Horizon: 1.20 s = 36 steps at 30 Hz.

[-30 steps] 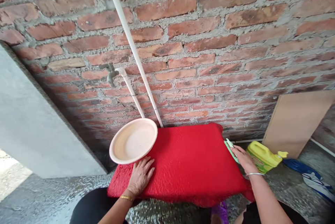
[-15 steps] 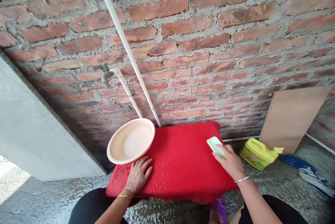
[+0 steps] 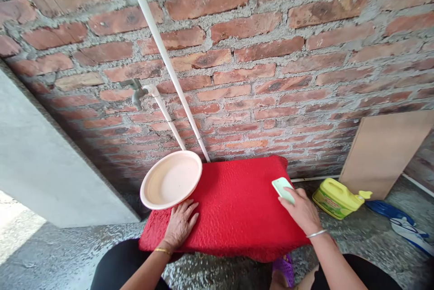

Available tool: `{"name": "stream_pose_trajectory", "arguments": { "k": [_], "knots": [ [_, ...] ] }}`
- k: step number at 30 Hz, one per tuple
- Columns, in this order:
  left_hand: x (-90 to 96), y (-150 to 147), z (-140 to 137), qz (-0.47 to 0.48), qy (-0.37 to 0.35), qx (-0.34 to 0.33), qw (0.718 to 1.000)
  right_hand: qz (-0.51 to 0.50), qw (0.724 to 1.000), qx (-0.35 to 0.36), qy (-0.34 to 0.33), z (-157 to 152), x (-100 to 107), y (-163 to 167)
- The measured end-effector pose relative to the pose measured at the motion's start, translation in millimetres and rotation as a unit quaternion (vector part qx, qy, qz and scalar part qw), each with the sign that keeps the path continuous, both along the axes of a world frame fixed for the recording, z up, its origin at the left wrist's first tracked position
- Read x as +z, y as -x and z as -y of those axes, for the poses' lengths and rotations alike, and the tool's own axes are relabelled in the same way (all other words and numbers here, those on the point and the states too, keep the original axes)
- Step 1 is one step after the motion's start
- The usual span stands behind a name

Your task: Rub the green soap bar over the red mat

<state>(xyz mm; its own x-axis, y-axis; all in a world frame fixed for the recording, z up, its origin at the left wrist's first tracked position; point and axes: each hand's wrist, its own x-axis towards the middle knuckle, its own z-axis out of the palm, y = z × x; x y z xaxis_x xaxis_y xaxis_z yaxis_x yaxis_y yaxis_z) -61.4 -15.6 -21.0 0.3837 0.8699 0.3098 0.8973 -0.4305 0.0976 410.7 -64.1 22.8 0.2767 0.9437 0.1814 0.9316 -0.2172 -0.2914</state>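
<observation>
A red textured mat (image 3: 233, 208) lies spread on the wet concrete floor against a brick wall. My left hand (image 3: 180, 225) rests flat on the mat's near left part, fingers apart, just below a pale pink basin (image 3: 171, 179). My right hand (image 3: 301, 211) grips a light green scrub brush (image 3: 283, 189) and presses it on the mat's right edge.
A metal tap (image 3: 135, 92) on white pipes (image 3: 162, 55) sticks out of the wall above the basin. A yellow detergent jug (image 3: 337, 197) lies right of the mat, beside a leaning board (image 3: 383, 150) and a blue-white cloth (image 3: 403, 226). A grey concrete slab (image 3: 50, 163) rises at left.
My right hand lifted the green brush from the mat's far right edge and set it on the mat's right side. The left hand stayed put on the mat.
</observation>
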Motion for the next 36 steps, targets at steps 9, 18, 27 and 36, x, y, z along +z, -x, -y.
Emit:
{"name": "stream_pose_trajectory", "arguments": {
  "k": [9,18,27,36],
  "knots": [
    [0.4,-1,1,0.004,0.000,-0.002,1.000,0.076,0.991,-0.112,0.011,-1,7,-21],
    [1.9,-2,2,0.002,0.019,0.002,1.000,-0.007,0.996,0.087,-0.031,-3,-4,35],
    [3.4,-3,2,0.019,0.002,-0.007,1.000,-0.053,0.992,-0.108,-0.046,13,5,-25],
    [8.3,-7,5,0.016,0.019,0.007,1.000,-0.134,0.988,0.079,0.011,8,-1,15]
  ]
}}
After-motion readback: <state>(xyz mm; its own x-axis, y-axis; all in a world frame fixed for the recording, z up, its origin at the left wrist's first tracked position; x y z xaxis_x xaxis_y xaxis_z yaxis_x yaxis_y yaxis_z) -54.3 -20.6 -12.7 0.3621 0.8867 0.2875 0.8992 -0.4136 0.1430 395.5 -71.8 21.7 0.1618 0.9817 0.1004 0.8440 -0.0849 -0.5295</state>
